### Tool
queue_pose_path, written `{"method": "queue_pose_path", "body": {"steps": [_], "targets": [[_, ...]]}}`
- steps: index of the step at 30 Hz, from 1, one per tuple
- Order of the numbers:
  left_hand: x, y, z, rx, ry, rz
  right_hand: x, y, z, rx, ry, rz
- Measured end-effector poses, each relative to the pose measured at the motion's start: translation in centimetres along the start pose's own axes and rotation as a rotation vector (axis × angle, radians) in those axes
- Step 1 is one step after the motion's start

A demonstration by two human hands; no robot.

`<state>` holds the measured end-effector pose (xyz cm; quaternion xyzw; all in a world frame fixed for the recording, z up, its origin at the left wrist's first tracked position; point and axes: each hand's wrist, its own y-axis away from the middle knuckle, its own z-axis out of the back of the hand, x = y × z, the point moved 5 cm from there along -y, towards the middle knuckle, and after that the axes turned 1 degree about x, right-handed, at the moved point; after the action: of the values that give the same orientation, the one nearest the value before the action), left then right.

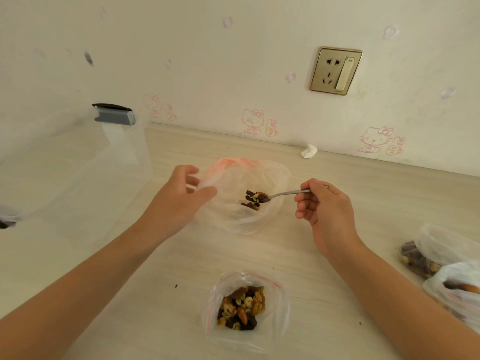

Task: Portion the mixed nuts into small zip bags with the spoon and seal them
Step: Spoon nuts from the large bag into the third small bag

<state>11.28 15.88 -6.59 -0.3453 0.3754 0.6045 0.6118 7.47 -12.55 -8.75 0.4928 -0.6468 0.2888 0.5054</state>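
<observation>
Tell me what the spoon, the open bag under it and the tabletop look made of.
The spoon: metal, likely stainless steel; polished grey with bright glints. The open bag: thin clear plastic film, glossy and crinkled, nuts visible through it. The tabletop: pale wood-grain, matte; probably laminate, cannot confirm.

Upper right on the wall a brass-coloured socket (336, 71), lower centre-right a crumpled white tissue (309, 151) on the pale wooden table (376, 183), at left a clear plastic box (78, 172) with grey latch (115, 117)
</observation>
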Motion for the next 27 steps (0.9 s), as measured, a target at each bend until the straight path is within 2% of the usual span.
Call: {"method": "queue_pose_path", "body": {"steps": [2,4,6,8,10,12,18,22,24,27], "targets": [[-1.1,2.2,1.6,-0.157,-0.068,-0.177,0.2,0.3,-0.2,0.012,-0.006,0.007],[-2.2,5.2,2.4,-0.158,-0.150,-0.326,0.4,0.5,-0.4,0.027,-0.015,0.012],[-2.6,7.8,1.8,0.076,-0.164,-0.350,0.5,0.7,-0.6,0.044,-0.023,0.017],[-2.3,9.9,0.4,0.394,-0.216,-0.248,0.6,0.9,-0.8,0.068,-0.027,0.026],[-1.8,10.9,-0.8,0.558,-0.381,-0.216,0.7,1.2,-1.0,0.087,-0.032,0.031],[-1.8,10.8,-1.5,0.554,-0.413,-0.227,0.8,1.4,-1.1,0.098,-0.039,0.034],[-1.0,8.1,-1.9,0.433,-0.240,-0.131,1.3,2.4,-1.8,0.180,-0.089,0.041],[-0.4,6.7,-1.8,0.416,-0.139,-0.046,1.8,3.7,-2.6,0.294,-0.089,0.071],[-0.1,6.3,-1.8,0.418,-0.114,-0.006,2.3,4.7,-3.0,0.390,-0.036,0.147],[0.1,6.1,-1.8,0.430,-0.118,0.011,3.3,6.9,-3.8,0.568,0.157,0.435]]}}
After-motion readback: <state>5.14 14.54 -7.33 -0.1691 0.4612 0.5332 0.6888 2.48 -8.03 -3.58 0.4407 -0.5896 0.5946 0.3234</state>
